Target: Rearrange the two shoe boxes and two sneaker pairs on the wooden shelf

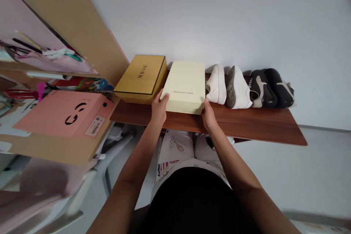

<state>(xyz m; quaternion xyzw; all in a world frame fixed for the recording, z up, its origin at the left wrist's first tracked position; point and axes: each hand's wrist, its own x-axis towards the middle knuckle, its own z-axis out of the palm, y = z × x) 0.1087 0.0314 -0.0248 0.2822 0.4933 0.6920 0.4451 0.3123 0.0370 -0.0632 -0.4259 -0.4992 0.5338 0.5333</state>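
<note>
A pale yellow shoe box (pixel 186 84) printed MEIZHIYUAN sits on a brown wooden shelf (pixel 255 124) against the wall. My left hand (pixel 159 108) grips its near left corner, thumb on the lid. My right hand (pixel 208 115) holds its near right corner, fingers wrapped round the edge. A golden box (pixel 141 78) marked MMOK lies right beside it on the left, almost touching.
To the right of the pale box stand a pair of white sneakers (pixel 227 87) and a pair of black shoes (pixel 271 87), tipped on their sides. A pink box (pixel 65 113) lies on a wooden rack at left, with cluttered shelves behind.
</note>
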